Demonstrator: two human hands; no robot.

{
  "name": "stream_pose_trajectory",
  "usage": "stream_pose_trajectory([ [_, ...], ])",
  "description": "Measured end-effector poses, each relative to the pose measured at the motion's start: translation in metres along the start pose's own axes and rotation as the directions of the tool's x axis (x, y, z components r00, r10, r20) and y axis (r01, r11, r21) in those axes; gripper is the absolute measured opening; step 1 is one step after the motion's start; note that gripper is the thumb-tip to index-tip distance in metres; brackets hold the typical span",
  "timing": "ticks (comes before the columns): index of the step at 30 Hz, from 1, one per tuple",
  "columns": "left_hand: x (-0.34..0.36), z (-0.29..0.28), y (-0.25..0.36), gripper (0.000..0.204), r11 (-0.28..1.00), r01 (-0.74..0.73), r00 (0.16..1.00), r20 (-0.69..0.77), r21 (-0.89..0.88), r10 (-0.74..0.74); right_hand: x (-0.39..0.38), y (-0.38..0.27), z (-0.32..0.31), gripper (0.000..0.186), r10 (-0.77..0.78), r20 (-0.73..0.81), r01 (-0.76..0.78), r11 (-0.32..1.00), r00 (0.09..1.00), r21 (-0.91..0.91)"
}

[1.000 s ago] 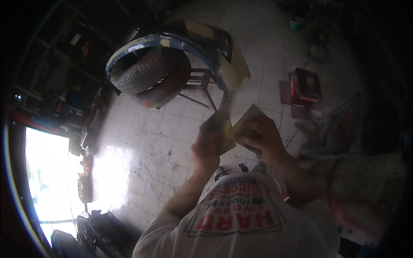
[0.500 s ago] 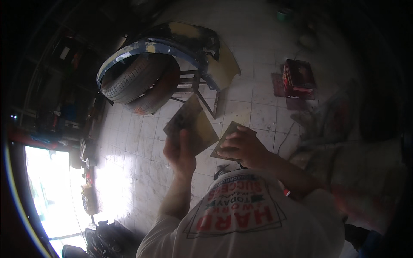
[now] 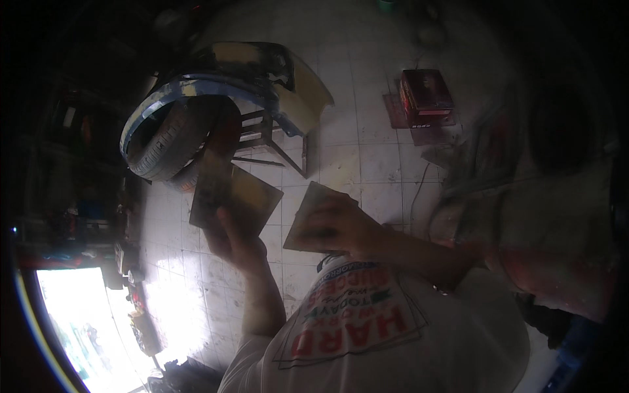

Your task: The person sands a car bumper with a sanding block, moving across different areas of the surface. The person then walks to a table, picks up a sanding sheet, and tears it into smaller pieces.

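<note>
A square flat plate (image 3: 257, 195), dark with a yellowish smear over part of its face, lies in my left hand (image 3: 241, 245). The thumb presses on the plate's near edge, so that hand is closed on it. My right hand (image 3: 344, 223) grips a second thin, flat, olive-grey plate (image 3: 303, 237), its fingers blurred across the top face. The two plates are side by side in front of my chest with a narrow gap between them. Beyond them stands a car fender (image 3: 306, 98) with dark, blue and yellow patches.
Worn tyres (image 3: 154, 157) sit under the fender's arch, beside a metal stand (image 3: 286, 157). A dark red box (image 3: 426, 95) rests on the tiled floor (image 3: 373, 154) at the far right. Bright light enters through an opening (image 3: 85, 321) at left. Dim clutter lines the left side.
The whole view has shifted, so the fender and box appear farther left. My left plate has moved slightly away from the right one. The right plate has turned a little. Both remain held.
</note>
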State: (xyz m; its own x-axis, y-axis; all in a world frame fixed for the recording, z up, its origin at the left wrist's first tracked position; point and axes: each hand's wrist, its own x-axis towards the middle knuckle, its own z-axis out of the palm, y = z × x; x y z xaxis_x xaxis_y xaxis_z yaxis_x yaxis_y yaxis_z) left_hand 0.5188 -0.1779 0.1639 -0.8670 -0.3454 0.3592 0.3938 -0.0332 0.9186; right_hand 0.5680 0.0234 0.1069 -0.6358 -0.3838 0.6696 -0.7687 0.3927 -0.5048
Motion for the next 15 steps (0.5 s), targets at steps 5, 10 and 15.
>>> stream_pose_trajectory([
  [5,-0.021,0.008,-0.005,0.040,0.701,0.667,0.740,0.121,-0.252,-0.661,0.005,0.016,0.000,0.056,0.141,0.003,-0.136,0.947,0.990,0.291],
  [10,-0.041,-0.001,-0.009,0.041,0.617,0.753,0.652,0.134,-0.229,-0.746,0.000,0.060,-0.042,0.057,0.090,0.087,-0.044,0.903,0.992,-0.428],
  [15,-0.062,-0.007,-0.014,0.035,0.939,0.140,0.915,0.322,0.313,-0.244,-0.014,0.045,-0.043,0.048,0.196,0.054,-0.168,0.929,0.979,-0.331],
])
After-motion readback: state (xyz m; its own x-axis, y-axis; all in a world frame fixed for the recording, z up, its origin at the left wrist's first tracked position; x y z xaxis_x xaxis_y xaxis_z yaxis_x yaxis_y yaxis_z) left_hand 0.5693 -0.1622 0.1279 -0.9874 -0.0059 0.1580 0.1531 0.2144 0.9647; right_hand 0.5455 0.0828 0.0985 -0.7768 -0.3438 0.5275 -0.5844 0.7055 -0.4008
